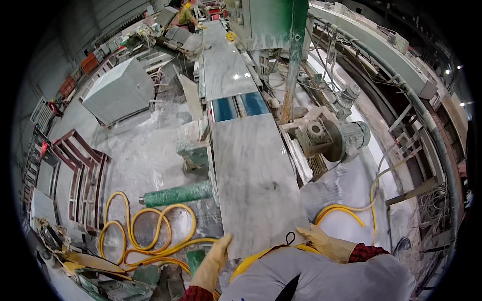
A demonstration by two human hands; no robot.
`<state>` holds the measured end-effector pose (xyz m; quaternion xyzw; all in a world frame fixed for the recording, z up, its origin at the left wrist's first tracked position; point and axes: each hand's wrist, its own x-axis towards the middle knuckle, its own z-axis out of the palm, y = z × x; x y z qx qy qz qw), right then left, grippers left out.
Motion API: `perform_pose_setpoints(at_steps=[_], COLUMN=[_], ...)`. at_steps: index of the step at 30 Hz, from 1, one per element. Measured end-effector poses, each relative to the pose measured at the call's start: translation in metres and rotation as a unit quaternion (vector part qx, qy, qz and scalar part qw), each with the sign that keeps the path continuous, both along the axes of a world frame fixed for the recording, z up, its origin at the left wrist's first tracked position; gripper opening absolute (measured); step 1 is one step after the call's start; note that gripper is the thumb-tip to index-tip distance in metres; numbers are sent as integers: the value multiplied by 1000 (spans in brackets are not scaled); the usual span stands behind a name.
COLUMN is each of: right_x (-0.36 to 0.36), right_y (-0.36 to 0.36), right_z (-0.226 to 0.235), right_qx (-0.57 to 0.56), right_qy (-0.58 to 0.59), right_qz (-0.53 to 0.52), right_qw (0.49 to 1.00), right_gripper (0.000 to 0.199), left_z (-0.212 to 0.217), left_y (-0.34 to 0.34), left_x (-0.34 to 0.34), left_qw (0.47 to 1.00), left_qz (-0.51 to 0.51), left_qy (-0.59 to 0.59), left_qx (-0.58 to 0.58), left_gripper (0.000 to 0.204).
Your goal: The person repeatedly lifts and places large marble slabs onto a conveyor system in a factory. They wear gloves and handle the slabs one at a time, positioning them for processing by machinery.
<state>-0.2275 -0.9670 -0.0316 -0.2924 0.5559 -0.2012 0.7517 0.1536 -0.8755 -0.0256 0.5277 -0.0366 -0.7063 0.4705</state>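
Note:
A grey-veined, polished marble slab lies flat on the conveyor, its near end close to my body. My left hand, in a cream rubber glove, grips the slab's near left edge; the fingers under it are hidden. On the near right corner my gloved right hand holds the same slab, thumb side uppermost. Between the hands, a small black loop shows near the slab's end. Farther along, a second marble slab rests on the line, with blue conveyor belt exposed in the gap.
Yellow hose coils on the floor at left, below a green roller. A motor flanks the conveyor at right. A dark red rack and a stack of pale slabs stand left. Another person is at the far end.

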Motion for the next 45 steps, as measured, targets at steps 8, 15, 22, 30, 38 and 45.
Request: perform_pose_setpoints(at_steps=[8, 15, 22, 30, 38, 45], right_x=[37, 38, 47, 52, 61, 69], right_y=[-139, -177, -142, -138, -142, -156], right_z=[-1, -44, -40, -28, -45, -54], right_qx=[-44, -4, 142, 112, 125, 182], right_qy=[53, 43, -41, 33, -14, -74], right_qz=[8, -31, -87, -38, -71, -189], right_qw=[998, 999, 985, 992, 989, 962], right_gripper=[68, 68, 66, 65, 75, 53], left_z=[7, -22, 8, 4, -2, -9], left_y=[-94, -120, -132, -118, -130, -143], left_x=[-7, -3, -4, 6, 9, 17], left_qw=[990, 985, 990, 993, 990, 991], left_qz=[75, 133, 81, 105, 110, 111], left_qy=[-113, -90, -69, -48, -59, -62], left_qx=[28, 64, 96, 41, 64, 31], left_gripper=[40, 50, 43, 32, 34, 33])
